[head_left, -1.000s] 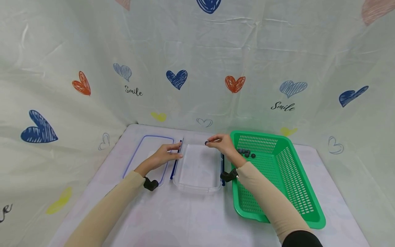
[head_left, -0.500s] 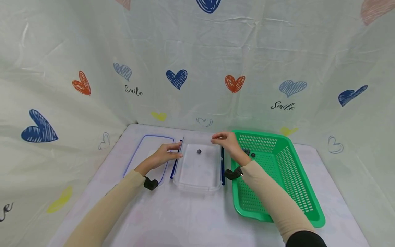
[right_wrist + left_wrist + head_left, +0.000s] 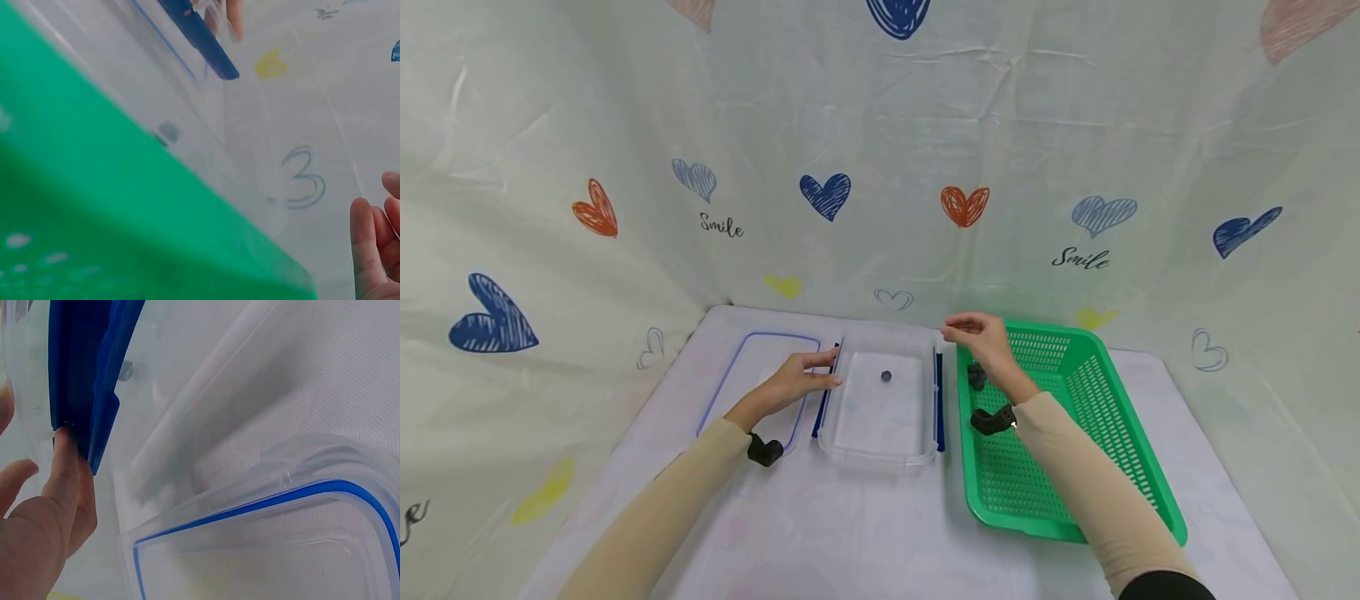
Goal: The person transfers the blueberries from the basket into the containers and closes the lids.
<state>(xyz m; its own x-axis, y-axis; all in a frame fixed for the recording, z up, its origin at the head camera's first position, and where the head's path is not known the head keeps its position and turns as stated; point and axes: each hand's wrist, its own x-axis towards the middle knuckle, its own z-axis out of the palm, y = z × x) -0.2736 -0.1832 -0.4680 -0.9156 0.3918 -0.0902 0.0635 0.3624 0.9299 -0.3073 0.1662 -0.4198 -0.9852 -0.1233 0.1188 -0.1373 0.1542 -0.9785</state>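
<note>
My left hand, thumb and fingers apart, touches the blue latch of the box. My right hand, fingertips parted, hovers by the basket's far left corner. One ball lies inside the box; dark balls lie in the basket. The lid lies left of the box.

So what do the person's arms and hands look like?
The sleeves are long and plain beige. Each wrist wears a chunky black camera. The hands have no gloves. Something black shows on the right sleeve, cut off below.
</note>
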